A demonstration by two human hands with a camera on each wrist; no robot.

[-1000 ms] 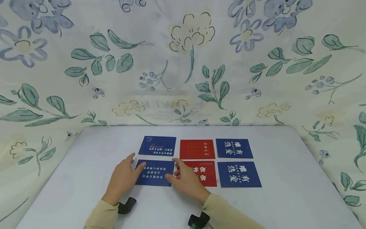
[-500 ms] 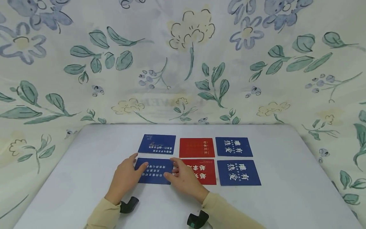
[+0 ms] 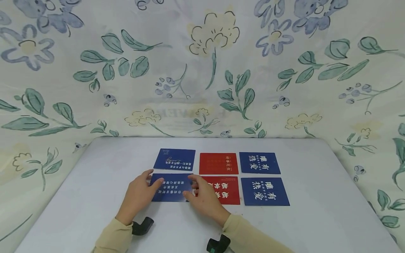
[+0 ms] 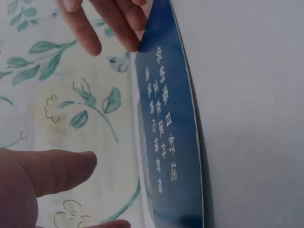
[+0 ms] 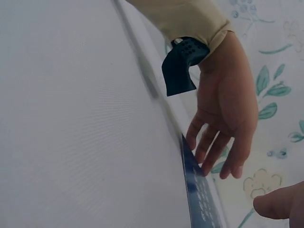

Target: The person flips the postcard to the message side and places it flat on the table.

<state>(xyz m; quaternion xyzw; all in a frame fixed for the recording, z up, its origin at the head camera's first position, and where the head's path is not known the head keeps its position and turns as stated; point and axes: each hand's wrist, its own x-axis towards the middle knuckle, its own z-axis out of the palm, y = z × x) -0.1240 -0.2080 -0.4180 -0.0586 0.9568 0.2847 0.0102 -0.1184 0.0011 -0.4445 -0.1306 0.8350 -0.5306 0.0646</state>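
A blue card (image 3: 173, 188) with white writing lies at the front left of the rows of cards in the head view. My left hand (image 3: 136, 195) is at its left side, thumb over the card and fingers near its back left corner. Across from it, my right hand (image 3: 207, 200) rests at the right edge, partly covering a red card (image 3: 232, 193). The left wrist view shows the blue card (image 4: 173, 109) from its front edge, with the right fingertips at its far end. In the right wrist view the left hand (image 5: 225, 104) has loosely extended fingers beside the card.
Behind lie another blue card (image 3: 174, 160) and a red card (image 3: 218, 164). Two more blue cards, one at the back (image 3: 259, 163) and one in front (image 3: 265, 191), form the right column. A floral cloth (image 3: 202, 70) hangs behind the white table (image 3: 316, 225).
The front left blue card has shifted slightly toward the back row, with both hands at its sides. The left hand has moved slightly to the right. The other cards stay in place.
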